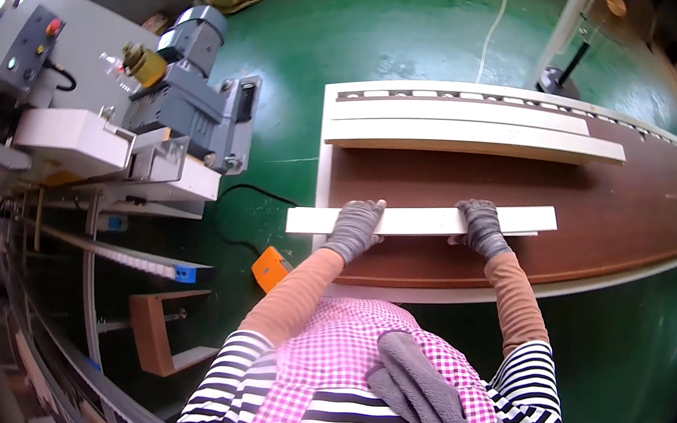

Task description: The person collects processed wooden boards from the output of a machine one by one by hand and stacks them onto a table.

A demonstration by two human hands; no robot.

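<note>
Both my hands wear grey knit gloves. A long, narrow white board lies level across my front, over the brown top of a long table. Near its left end, my left hand is closed round it. My right hand grips it toward the right end, with the fingers over the far edge. A thin strip of a second white edge shows just under the board beside my right hand. Farther back on the table lies a stack of similar white boards.
A grey machine with a motor and a control box stands at the left. An orange box sits on the green floor near the table's left corner, by a black cable. A white post rises behind the table.
</note>
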